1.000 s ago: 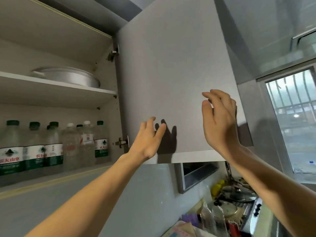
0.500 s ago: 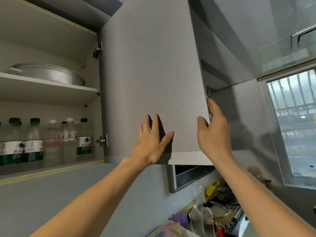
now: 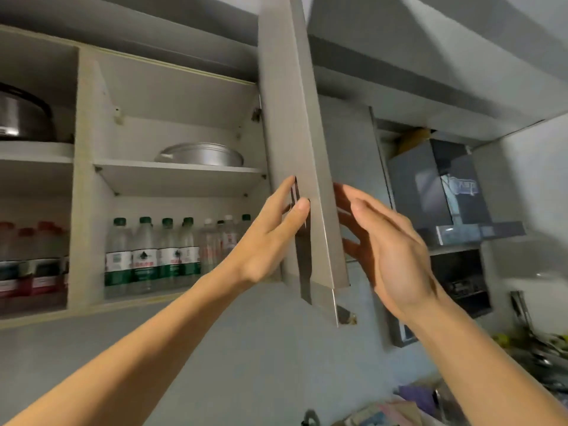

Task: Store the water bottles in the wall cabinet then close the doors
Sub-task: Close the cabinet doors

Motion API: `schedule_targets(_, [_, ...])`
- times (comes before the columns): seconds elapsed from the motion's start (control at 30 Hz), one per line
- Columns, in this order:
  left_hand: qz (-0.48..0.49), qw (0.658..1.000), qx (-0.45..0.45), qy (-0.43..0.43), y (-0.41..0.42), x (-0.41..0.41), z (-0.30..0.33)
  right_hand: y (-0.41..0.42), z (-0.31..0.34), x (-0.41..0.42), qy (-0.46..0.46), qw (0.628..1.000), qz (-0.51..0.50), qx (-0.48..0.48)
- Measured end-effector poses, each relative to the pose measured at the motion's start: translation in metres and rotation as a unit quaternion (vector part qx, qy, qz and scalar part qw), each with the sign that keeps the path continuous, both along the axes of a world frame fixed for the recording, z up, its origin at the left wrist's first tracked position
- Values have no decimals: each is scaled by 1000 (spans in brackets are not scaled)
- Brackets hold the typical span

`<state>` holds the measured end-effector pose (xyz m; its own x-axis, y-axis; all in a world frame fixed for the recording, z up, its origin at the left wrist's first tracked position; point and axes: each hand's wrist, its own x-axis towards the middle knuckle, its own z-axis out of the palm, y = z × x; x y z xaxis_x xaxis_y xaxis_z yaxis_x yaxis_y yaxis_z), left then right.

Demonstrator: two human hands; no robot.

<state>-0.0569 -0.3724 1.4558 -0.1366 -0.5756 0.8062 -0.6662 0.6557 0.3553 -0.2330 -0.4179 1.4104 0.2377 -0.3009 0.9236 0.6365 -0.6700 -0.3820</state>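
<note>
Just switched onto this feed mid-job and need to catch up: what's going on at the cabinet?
A person is working on the open wall cabinet door, which stands edge-on to the camera. The left hand lies with straight fingers on its cabinet-side face, the thumb at its edge; the right hand is open by its other face, contact unclear. Inside, water bottles stand on the lower shelf, a metal pan on the shelf above. The compartment to the left also stands open.
</note>
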Motion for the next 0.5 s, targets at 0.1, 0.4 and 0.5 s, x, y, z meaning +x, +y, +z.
schedule_targets(0.1, [-17, 1000, -16, 19, 46, 21, 2, 19, -3, 44, 7, 999, 20, -30])
schedule_targets(0.4, [88, 990, -79, 77, 147, 129, 5, 69, -14, 201, 44, 983, -118, -131])
schedule_targets(0.5, [190, 978, -69, 55, 160, 170, 4, 72, -21, 248, 52, 973, -161, -154])
